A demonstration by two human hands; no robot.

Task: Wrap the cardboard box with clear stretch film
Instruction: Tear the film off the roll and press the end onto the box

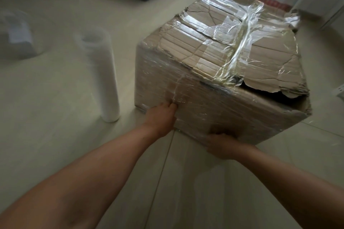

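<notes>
Box: the cardboard box [214,87] is sitting on the tiled floor [55,145], right in front of the person.
Film on it: clear stretch film [204,102] is covering the near side in glossy layers, and one band is running over the top. Beside that band the top is showing bare cardboard, old tape and a torn flap [275,87].
Roll: the film roll [104,80] is standing upright on the floor to the left, apart from the box, with no hand on it.
Left hand: the left hand [162,117] is pushing bent fingers against a crease in the film low on the near face. I cannot tell whether it is pinching or only pressing.
Right hand: the right hand [221,145] is curling its fingers round the box's bottom edge.
Progress: judging by this, the sides are looking mostly done, while the top and torn corner are waiting for more passes. The hands seem to be smoothing the film or preparing to turn the box.
</notes>
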